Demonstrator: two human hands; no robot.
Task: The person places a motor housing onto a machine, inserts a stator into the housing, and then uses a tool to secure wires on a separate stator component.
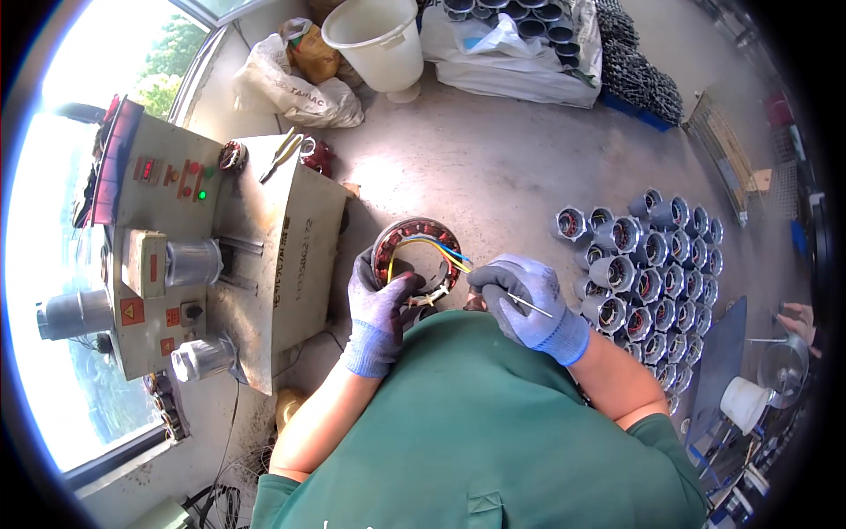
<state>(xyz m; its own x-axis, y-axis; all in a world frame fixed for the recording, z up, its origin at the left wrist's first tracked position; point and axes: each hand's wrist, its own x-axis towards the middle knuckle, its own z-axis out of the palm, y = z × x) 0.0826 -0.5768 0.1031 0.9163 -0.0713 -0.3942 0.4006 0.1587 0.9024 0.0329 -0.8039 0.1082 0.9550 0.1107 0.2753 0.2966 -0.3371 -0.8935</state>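
A ring-shaped motor stator (pixel 385 254) with reddish-brown windings is held in front of my body. My left hand (pixel 375 313), in a grey-purple work glove, is closed on its lower left side. Yellow and blue lead wires (pixel 448 253) run across the ring's opening toward my right fingertips. Gloved alike, my right hand (pixel 529 295) is closed around a thin metal rod (pixel 534 307), which slants down to the right. Its fingertips meet the wire ends; whether they pinch the wires too, I cannot tell.
At left stands a control machine (pixel 163 189) beside a metal cabinet (pixel 304 256) with pliers (pixel 282 154) on top. Many grey motor housings (pixel 654 247) stand on the floor at right. A white tub (pixel 374 44) and sacks (pixel 300 88) are at the back.
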